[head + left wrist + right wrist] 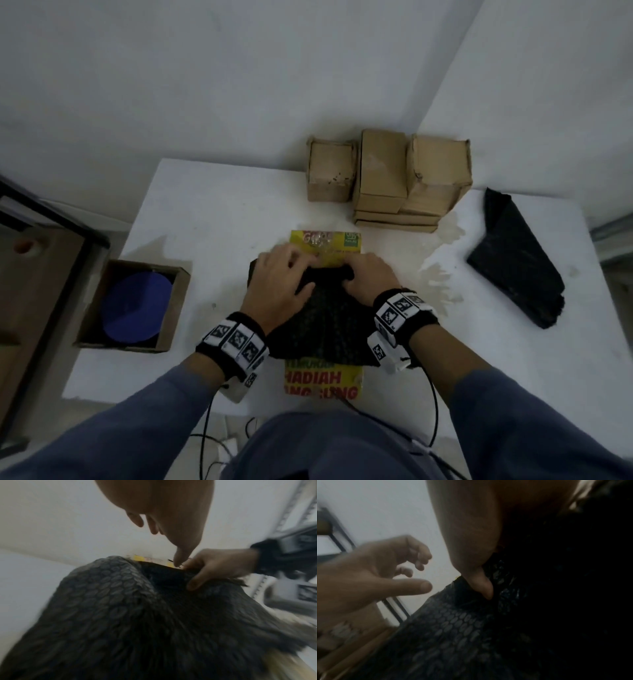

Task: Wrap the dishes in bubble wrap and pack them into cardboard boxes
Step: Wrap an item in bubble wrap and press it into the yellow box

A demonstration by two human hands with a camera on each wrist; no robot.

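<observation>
1. The person is working at the middle of the white bench (212, 212), where a sheet of black bubble wrap (325, 318) is lying over a yellow printed sheet (322, 380). The wrap is bulging up, so I judge that a dish is under it, but the dish itself is hidden.
2. The right hand (371, 277) is pinching the far edge of the bubble wrap, with the thumb on top and the fingers curled behind the edge; the left wrist view shows this clearly.
3. The left hand (281, 284) is lying on the left part of the bundle with its fingers loosely spread. They are holding nothing, as far as the right wrist view shows.
4. At the left of the bench an open cardboard box (133, 308) is standing with a blue round dish (137, 308) inside it. This dish is looking bare, so I cannot tell whether it counts as packed.
5. At the far side a group of closed cardboard boxes (390, 178) is standing; what is inside them is hidden.
6. At the right a folded pile of black bubble wrap (513, 260) is waiting, well apart from the hands.
7. My judgement: the wrapping of this piece is only partly done, and closing the wrap and putting the bundle in a box are still left.
</observation>
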